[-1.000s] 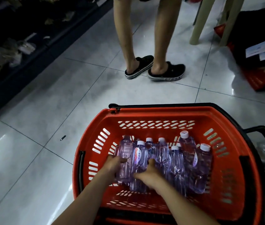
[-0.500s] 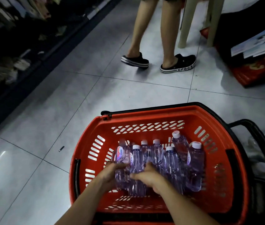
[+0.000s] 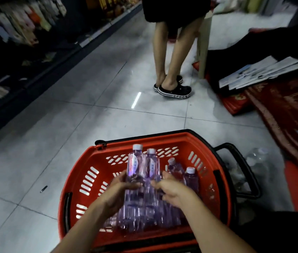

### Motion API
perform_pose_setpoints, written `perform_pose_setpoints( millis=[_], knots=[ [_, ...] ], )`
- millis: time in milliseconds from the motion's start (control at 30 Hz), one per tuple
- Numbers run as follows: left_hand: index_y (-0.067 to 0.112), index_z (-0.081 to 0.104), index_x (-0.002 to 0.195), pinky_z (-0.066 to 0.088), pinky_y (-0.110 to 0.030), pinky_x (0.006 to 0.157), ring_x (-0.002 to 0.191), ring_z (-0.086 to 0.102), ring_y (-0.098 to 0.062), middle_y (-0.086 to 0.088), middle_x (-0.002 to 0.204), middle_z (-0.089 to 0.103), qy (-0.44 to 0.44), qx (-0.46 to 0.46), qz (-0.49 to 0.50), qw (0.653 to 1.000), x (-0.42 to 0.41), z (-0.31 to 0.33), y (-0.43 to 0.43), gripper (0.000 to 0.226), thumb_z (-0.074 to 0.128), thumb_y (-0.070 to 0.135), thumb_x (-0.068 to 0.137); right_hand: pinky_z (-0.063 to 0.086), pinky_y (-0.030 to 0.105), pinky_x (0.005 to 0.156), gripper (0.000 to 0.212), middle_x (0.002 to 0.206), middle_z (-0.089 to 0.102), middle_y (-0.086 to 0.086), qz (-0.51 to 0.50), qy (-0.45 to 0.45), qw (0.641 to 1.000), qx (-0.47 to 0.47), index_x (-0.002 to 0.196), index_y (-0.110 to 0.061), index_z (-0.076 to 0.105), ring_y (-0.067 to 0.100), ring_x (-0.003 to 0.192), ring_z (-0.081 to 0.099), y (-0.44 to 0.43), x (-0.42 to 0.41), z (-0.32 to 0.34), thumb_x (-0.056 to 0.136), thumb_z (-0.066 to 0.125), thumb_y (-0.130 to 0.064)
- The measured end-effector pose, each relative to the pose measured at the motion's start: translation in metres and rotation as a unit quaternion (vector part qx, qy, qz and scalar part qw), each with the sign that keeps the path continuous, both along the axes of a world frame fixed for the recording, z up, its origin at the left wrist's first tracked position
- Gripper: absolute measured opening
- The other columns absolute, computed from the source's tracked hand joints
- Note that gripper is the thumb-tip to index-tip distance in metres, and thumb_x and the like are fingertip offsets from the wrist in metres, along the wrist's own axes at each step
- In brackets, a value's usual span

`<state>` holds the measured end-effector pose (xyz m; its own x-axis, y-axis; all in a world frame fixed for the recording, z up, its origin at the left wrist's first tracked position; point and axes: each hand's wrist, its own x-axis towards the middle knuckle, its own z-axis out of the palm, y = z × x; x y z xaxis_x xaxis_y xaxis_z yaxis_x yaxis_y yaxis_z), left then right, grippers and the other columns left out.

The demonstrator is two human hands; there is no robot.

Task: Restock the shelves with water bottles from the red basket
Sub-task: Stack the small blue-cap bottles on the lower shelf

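Observation:
The red basket [image 3: 82, 181] stands on the tiled floor right in front of me. Both hands clasp a bunch of clear, purple-tinted water bottles [image 3: 141, 172] with white caps, raised above the basket's floor. My left hand [image 3: 119, 189] grips the bunch from the left, and my right hand [image 3: 170, 189] presses it from the right. Two more bottles [image 3: 190, 178] stay upright in the basket at the right. The lower ends of the held bottles are blurred.
A dark shelf unit [image 3: 16, 57] with packaged goods runs along the left. A person's legs in black clogs [image 3: 173, 88] stand ahead in the aisle. A red patterned mat [image 3: 286, 110], papers and a pale chair leg lie at the right. Clear plastic wrap [image 3: 255, 161] sits beside the basket.
My hands have lifted a bunch of bottles up out of the basket, leaving two behind. The view has tilted up the aisle, and the standing person has shifted their feet.

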<state>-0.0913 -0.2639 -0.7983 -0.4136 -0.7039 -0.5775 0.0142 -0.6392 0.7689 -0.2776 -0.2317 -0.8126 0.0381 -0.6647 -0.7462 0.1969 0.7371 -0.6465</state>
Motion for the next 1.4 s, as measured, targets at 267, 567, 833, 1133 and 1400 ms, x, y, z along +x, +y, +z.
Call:
perform_pose_setpoints(
  millis=[267,567,833,1133,1400],
  knots=[
    [0.010,0.066,0.114,0.055,-0.056,0.087,0.102,0.066,-0.033,-0.018,0.113,0.069,0.121,-0.083,-0.008,0.989,-0.050,0.094,-0.005,0.033,0.066,0.017,0.082,0.038,0.045,0.104,0.050,0.116,0.071,0.003,-0.090,-0.026,0.978,-0.186,0.131,-0.019,0.056,0.020,0.110,0.063,0.024,-0.060,0.084,0.086,0.064,0.003],
    [0.010,0.063,0.125,0.058,-0.051,0.076,0.101,0.069,-0.035,-0.021,0.121,0.067,0.198,-0.127,-0.152,0.960,-0.157,0.153,0.062,0.041,0.065,0.013,0.084,0.055,0.032,0.083,0.045,0.107,0.073,0.009,-0.184,0.091,0.941,-0.270,0.127,-0.008,0.057,0.021,0.096,0.070,0.143,-0.135,0.165,0.085,0.070,-0.001],
    [0.011,0.069,0.113,0.059,-0.035,0.073,0.088,0.072,-0.022,-0.008,0.102,0.075,0.324,-0.164,-0.265,0.893,-0.317,0.214,0.167,0.040,0.065,0.006,0.073,0.046,0.051,0.104,0.038,0.116,0.071,0.006,-0.382,0.315,0.800,-0.339,0.121,-0.019,0.058,0.024,0.111,0.065,0.279,-0.225,0.234,0.088,0.067,-0.001],
    [-0.002,0.058,0.119,0.054,-0.033,0.089,0.085,0.067,-0.019,-0.013,0.098,0.069,0.343,-0.203,-0.335,0.854,-0.483,0.226,0.268,0.033,0.055,-0.012,0.088,0.051,0.044,0.098,0.045,0.113,0.070,-0.001,-0.555,0.471,0.613,-0.308,0.127,-0.021,0.049,0.013,0.102,0.068,0.377,-0.322,0.228,0.088,0.067,-0.005],
    [-0.010,0.047,0.131,0.038,-0.052,0.111,0.114,0.054,-0.034,-0.025,0.121,0.056,0.359,-0.168,-0.390,0.831,-0.565,0.193,0.313,0.046,0.053,-0.020,0.086,0.051,0.031,0.093,0.058,0.115,0.065,-0.012,-0.597,0.523,0.564,-0.229,0.136,-0.031,0.039,0.003,0.106,0.062,0.421,-0.367,0.201,0.089,0.067,-0.012]
  ],
)
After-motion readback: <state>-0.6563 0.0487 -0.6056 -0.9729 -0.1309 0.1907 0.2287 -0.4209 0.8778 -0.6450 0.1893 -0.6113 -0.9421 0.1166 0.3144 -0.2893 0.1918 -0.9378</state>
